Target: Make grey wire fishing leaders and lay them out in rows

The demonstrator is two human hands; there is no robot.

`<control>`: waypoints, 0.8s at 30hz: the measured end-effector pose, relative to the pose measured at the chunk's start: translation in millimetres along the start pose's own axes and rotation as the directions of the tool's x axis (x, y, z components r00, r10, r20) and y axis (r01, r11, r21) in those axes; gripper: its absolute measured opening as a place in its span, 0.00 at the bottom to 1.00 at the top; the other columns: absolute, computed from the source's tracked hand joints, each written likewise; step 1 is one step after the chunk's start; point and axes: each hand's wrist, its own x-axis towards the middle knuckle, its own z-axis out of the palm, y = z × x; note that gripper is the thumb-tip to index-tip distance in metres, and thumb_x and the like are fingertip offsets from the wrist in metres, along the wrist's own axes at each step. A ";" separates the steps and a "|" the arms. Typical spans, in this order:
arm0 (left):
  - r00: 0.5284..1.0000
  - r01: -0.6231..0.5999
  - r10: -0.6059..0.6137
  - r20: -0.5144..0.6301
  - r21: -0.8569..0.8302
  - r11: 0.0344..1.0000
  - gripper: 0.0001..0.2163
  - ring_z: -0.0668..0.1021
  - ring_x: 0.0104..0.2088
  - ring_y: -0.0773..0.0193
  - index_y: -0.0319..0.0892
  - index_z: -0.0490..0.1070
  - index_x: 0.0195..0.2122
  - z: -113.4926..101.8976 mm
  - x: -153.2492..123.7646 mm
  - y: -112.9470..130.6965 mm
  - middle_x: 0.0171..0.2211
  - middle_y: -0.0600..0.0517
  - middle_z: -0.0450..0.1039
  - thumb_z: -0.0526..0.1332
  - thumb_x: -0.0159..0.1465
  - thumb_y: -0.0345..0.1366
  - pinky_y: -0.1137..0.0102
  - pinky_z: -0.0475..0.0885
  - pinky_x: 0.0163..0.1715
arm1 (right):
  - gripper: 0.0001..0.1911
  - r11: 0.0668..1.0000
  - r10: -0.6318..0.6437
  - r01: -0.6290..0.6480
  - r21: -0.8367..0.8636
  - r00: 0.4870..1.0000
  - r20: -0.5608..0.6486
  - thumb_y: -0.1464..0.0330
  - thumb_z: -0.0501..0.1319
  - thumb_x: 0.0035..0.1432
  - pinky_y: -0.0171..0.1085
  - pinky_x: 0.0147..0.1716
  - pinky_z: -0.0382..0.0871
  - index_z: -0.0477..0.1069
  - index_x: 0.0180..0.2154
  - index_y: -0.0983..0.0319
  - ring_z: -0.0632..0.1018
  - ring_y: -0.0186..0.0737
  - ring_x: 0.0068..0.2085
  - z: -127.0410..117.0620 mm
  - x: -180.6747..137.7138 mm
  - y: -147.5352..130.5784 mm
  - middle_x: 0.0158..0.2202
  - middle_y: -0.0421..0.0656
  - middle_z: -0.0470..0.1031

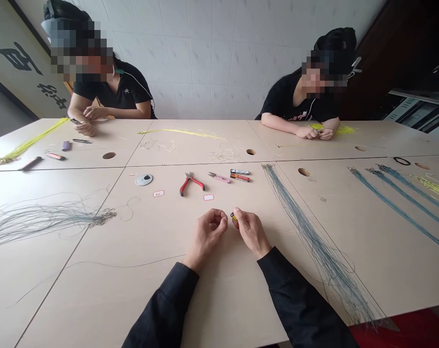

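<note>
My left hand [208,237] is closed in a pinch over the table. A thin thread [132,266] runs from beneath it to the left across the tabletop; its end at the fingertips is too fine to make out. My right hand [254,232] is wrapped round a small yellow lighter [234,217], its dark top pointing toward the left fingertips. The hands are close together but apart. Beyond them lie red-handled pliers [192,184], a pink-handled pair of snips [220,177] and two small printed tubes or sticks [240,178].
Bundles of blue-grey threads lie left [60,220] and right [310,232], with more bundles [404,205] farther right. A round silver disc [144,180] and paper labels [208,197] lie nearby. Two people [112,92] in black shirts work opposite with yellow threads [183,132]. The tabletop has round holes [304,172].
</note>
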 end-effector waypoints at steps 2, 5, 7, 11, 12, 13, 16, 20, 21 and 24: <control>1.000 0.002 -0.001 0.028 -0.019 1.000 0.09 0.68 0.25 0.70 0.40 0.70 0.32 -1.1 -0.2 1.2 0.26 0.54 0.70 0.59 0.63 0.41 0.75 0.64 0.27 | 0.27 1.000 0.004 -0.003 -0.029 1.000 0.009 0.53 0.44 0.67 0.34 0.25 0.51 0.53 0.19 0.60 0.59 0.33 0.22 0.1 -0.2 -0.5 0.17 0.37 0.54; 0.999 0.012 -0.010 0.051 -0.037 0.999 0.10 0.69 0.26 0.70 0.39 0.71 0.33 -2.2 -0.4 2.3 0.26 0.54 0.71 0.59 0.64 0.42 0.74 0.64 0.28 | 0.27 0.998 0.007 -0.007 -0.062 1.000 0.007 0.52 0.44 0.66 0.35 0.25 0.49 0.53 0.19 0.60 0.58 0.33 0.21 0.5 -0.6 -0.3 0.17 0.37 0.53; 0.999 0.008 -0.007 0.052 -0.030 1.000 0.10 0.70 0.27 0.69 0.39 0.72 0.34 -2.3 -0.3 2.3 0.27 0.53 0.72 0.60 0.63 0.41 0.74 0.65 0.29 | 0.27 0.998 0.001 -0.001 -0.069 1.000 0.005 0.52 0.44 0.66 0.35 0.25 0.49 0.52 0.19 0.60 0.58 0.33 0.21 0.8 -0.7 0.8 0.17 0.37 0.53; 0.999 0.002 -0.001 0.045 -0.010 1.000 0.10 0.71 0.27 0.68 0.39 0.72 0.34 -1.8 0.2 1.5 0.28 0.53 0.72 0.60 0.63 0.41 0.74 0.66 0.29 | 0.26 0.997 -0.005 0.007 -0.083 1.000 0.016 0.53 0.44 0.64 0.35 0.25 0.49 0.53 0.19 0.60 0.56 0.33 0.21 2.2 0.1 4.2 0.17 0.37 0.53; 0.999 0.003 -0.002 0.045 -0.006 1.000 0.10 0.71 0.27 0.68 0.39 0.72 0.33 -1.7 0.3 1.4 0.28 0.53 0.72 0.59 0.63 0.41 0.74 0.65 0.29 | 0.25 0.996 -0.005 0.006 -0.084 1.000 0.011 0.53 0.44 0.64 0.36 0.25 0.49 0.53 0.20 0.60 0.56 0.33 0.21 2.4 0.3 4.7 0.17 0.36 0.52; 0.999 0.002 -0.002 0.045 0.001 1.000 0.09 0.71 0.27 0.69 0.39 0.71 0.33 -1.6 0.3 1.3 0.27 0.53 0.72 0.59 0.63 0.41 0.74 0.65 0.29 | 0.25 0.997 -0.001 0.001 -0.076 1.000 0.001 0.53 0.44 0.64 0.36 0.25 0.50 0.53 0.20 0.60 0.56 0.33 0.21 2.5 0.2 5.0 0.17 0.36 0.52; 0.999 -0.020 0.019 0.025 0.036 0.999 0.07 0.69 0.26 0.70 0.40 0.70 0.31 -1.1 0.4 1.3 0.26 0.54 0.70 0.59 0.62 0.37 0.74 0.64 0.28 | 0.25 1.000 0.021 -0.021 0.007 0.999 -0.029 0.55 0.44 0.65 0.35 0.26 0.52 0.53 0.20 0.60 0.59 0.33 0.22 1.7 -0.7 4.2 0.18 0.37 0.55; 1.000 -0.017 0.018 -0.015 0.069 0.997 0.04 0.66 0.24 0.71 0.40 0.68 0.29 0.2 0.9 1.4 0.24 0.57 0.67 0.58 0.60 0.34 0.75 0.61 0.26 | 0.24 0.998 0.007 -0.005 0.067 1.000 -0.020 0.56 0.45 0.66 0.34 0.27 0.53 0.53 0.20 0.60 0.61 0.32 0.22 0.0 -1.6 2.0 0.18 0.37 0.56; 1.000 -0.011 0.012 -0.020 0.071 0.997 0.04 0.66 0.24 0.72 0.40 0.67 0.29 0.4 1.0 1.3 0.23 0.57 0.66 0.58 0.60 0.34 0.75 0.61 0.25 | 0.24 0.998 0.001 0.000 0.062 1.000 -0.018 0.56 0.45 0.66 0.34 0.27 0.52 0.53 0.20 0.60 0.60 0.32 0.22 -0.2 -1.6 1.7 0.18 0.37 0.56; 1.000 -0.011 0.013 -0.028 0.084 0.996 0.03 0.65 0.23 0.72 0.40 0.67 0.28 0.8 1.1 0.4 0.23 0.57 0.65 0.58 0.59 0.32 0.75 0.60 0.25 | 0.25 0.999 -0.006 0.006 0.047 1.000 -0.011 0.56 0.46 0.66 0.34 0.26 0.52 0.53 0.20 0.60 0.60 0.32 0.22 -0.3 -0.8 1.5 0.18 0.37 0.55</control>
